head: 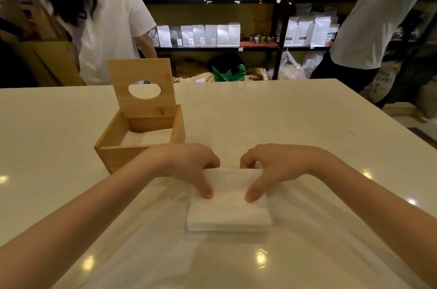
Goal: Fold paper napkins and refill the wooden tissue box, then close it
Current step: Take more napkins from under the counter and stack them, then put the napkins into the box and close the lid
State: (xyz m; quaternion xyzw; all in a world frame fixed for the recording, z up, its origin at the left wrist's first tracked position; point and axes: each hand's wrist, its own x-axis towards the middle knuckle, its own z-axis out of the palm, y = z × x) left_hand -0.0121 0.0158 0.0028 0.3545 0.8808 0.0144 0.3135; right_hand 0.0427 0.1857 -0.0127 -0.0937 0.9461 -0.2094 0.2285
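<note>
Napkins (229,208): folded white stack flat on the surface (295,123), dead centre in front of the person, long axis roughly front-to-back.

Head view, the only one:
- Left hand (189,165) and right hand (279,165) sit on the far half of the stack, one per side, about mirrored. Neither is clearly nearer.
- Fingers (207,190): thumbs pressed down on the top sheet, the rest curled over the far edge. Looks like a loose pinch on that edge or fold, not a closed fist. Can't tell how many sheets are caught.
- Wooden tissue box (142,153) is just beyond and left of the left hand, near the stack's far-left corner, so the left hand is closer to it.
- Lid (142,82) stands upright at the back, oval slot showing. Box open, some white napkins already inside.

Judgement: the load move goes forward-left, a short hop. Stack looks close to the opening's footprint, so keep it square going in.
</note>
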